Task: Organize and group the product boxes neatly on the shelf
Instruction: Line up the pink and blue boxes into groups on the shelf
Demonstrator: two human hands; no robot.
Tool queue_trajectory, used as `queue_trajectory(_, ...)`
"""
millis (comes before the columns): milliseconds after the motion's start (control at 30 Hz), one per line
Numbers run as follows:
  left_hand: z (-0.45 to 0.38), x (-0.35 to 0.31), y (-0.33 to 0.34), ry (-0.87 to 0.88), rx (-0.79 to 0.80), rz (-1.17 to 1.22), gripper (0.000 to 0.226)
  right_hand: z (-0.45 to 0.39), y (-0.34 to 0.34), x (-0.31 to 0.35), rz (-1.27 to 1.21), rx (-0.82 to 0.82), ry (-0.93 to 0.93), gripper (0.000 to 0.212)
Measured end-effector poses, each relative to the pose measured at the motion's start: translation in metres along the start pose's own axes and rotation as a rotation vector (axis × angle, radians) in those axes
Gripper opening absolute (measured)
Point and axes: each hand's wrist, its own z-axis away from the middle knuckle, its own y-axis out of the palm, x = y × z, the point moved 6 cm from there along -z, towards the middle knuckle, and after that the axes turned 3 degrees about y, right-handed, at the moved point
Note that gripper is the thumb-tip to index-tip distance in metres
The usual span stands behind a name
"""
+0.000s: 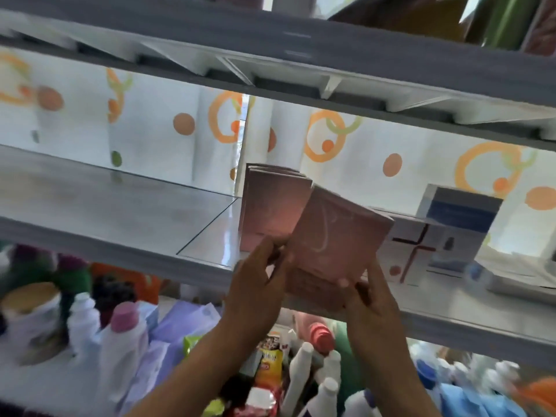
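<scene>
Seen from below and looking up, two bare forearms rise from the bottom edge toward a grey shelf (90, 203). Nearest, under the shelf, a blurred clutter of goods fills the lower part of the view: white bottles (304, 377), one bottle with a pink cap (125, 317), a jar with a tan lid (30, 299) and a yellow packet (269, 365). Above these, the right hand (370, 293) and the left hand (255, 284) hold a pink box (337, 236) between them at the shelf's front edge. The right thumb lies across the box's lower front with the fingers curled behind it; the left hand's fingers close on the box's left lower corner. The box is tall, flat and dusty pink, with a faint white curved mark on its face and small, unreadable print low down; it leans to the right, its lower part hanging in front of the shelf edge. Just behind and to its left, a row of matching pink boxes (270, 206) stands upright on the shelf, touching the held box or nearly so. To the right lies a white box with a dark red cross (412, 245), and beyond it stands a blue and white box (463, 218). Behind everything hangs a white curtain with orange rings and dots (168, 121), and another grey shelf (301, 49) runs overhead.
</scene>
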Motion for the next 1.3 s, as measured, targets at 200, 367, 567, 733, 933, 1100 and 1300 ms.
queue_trajectory(200, -0.037, 0.029, -0.013, -0.03, -0.103, -0.165, 0.019, -0.051, 0.042, 0.006, 0.005, 0.025, -0.06, 0.046)
queue_trajectory(367, -0.041, 0.049, -0.004, -0.065, -0.216, -0.184, 0.018, -0.067, 0.049, 0.005, -0.034, 0.046, -0.062, 0.049)
queue_trajectory(567, -0.032, 0.06, -0.022, -0.08, -0.371, -0.211, 0.016, -0.054, 0.072, -0.004, 0.283, 0.02, -0.076, 0.051)
queue_trajectory(733, -0.036, 0.065, -0.02, -0.179, -0.322, -0.141, 0.02, -0.053, 0.071, -0.007, 0.604, -0.051, -0.156, 0.058)
queue_trajectory(933, -0.041, 0.057, -0.023, -0.255, -0.197, -0.093, 0.024, -0.045, 0.077, -0.012, 0.827, -0.138, -0.222, 0.069)
queue_trajectory(1100, -0.042, 0.06, -0.021, -0.254, -0.103, -0.123, 0.028, -0.045, 0.076, -0.008, 0.823, -0.166, -0.195, 0.071)
queue_trajectory(1300, -0.041, 0.064, -0.021, -0.236, -0.046, -0.137, 0.039, -0.047, 0.077, -0.01, 0.821, -0.15, -0.183, 0.068)
